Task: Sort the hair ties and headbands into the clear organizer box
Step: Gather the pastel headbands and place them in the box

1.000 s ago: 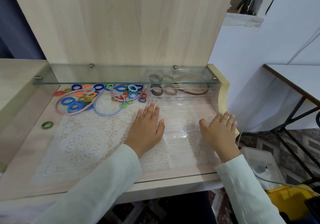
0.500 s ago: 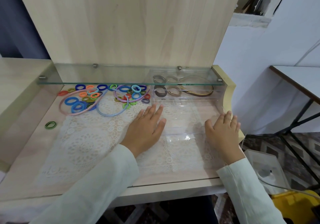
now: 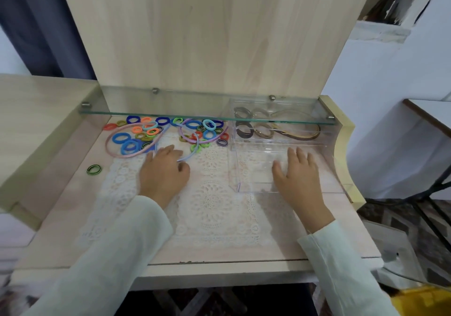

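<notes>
Your left hand (image 3: 163, 169) flat, fingers relaxed, tips at lilac headband (image 3: 194, 153) on near edge of bright hair ties (image 3: 146, 132), 10 o'clock on surface (image 3: 61, 218). Your right hand (image 3: 297, 176) spread, unclenched, over clear organizer box (image 3: 258, 191), 2 o'clock. Brown ties (image 3: 244, 131) and brown headband (image 3: 305, 136) in far compartment.

I'm at home, at a pale wood dresser (image 3: 61, 228): glass shelf (image 3: 170, 103) at the far side, lace cloth (image 3: 212, 208) over the top, hair ties (image 3: 136, 137) heaped far left, a dark curtain (image 3: 44, 35) beyond, patterned floor tiles (image 3: 395, 218) to the right
</notes>
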The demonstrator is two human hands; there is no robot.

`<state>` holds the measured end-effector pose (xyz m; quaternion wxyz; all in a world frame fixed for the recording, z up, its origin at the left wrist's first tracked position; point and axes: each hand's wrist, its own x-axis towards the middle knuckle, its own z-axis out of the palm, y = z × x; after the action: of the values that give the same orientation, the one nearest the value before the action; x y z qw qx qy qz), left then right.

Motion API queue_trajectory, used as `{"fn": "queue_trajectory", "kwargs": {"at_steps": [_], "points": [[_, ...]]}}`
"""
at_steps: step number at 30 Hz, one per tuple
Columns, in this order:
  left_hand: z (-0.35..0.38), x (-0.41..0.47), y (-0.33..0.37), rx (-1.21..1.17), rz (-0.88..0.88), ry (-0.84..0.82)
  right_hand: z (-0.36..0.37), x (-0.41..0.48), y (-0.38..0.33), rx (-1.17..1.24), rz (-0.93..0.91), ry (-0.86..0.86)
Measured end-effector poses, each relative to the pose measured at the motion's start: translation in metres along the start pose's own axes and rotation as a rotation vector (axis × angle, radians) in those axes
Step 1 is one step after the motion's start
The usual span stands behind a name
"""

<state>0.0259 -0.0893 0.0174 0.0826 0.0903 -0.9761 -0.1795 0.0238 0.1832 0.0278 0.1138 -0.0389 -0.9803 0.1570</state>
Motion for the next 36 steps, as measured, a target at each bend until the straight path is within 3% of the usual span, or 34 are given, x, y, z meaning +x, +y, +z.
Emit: {"fn": "queue_trajectory", "kwargs": {"at_steps": [8,12,17,22,36], "points": [[0.005,0.000,-0.023,-0.036,0.198,0.112,0.004,0.004,-0.068,0.016,-0.235,0.021],[-0.005,-0.004,-0.026,-0.039,0.246,0.055,0.011,0.018,-0.093,-0.032,-0.331,-0.027],[-0.018,-0.010,-0.030,-0.062,0.184,-0.076,0.027,0.037,-0.121,-0.095,-0.499,-0.137],[-0.033,-0.019,-0.033,-0.255,0.093,-0.090,0.047,0.056,-0.145,-0.152,-0.495,-0.290],[-0.082,-0.029,-0.042,-0.725,-0.059,-0.039,0.067,0.046,-0.174,-0.170,-0.492,-0.168]]}}
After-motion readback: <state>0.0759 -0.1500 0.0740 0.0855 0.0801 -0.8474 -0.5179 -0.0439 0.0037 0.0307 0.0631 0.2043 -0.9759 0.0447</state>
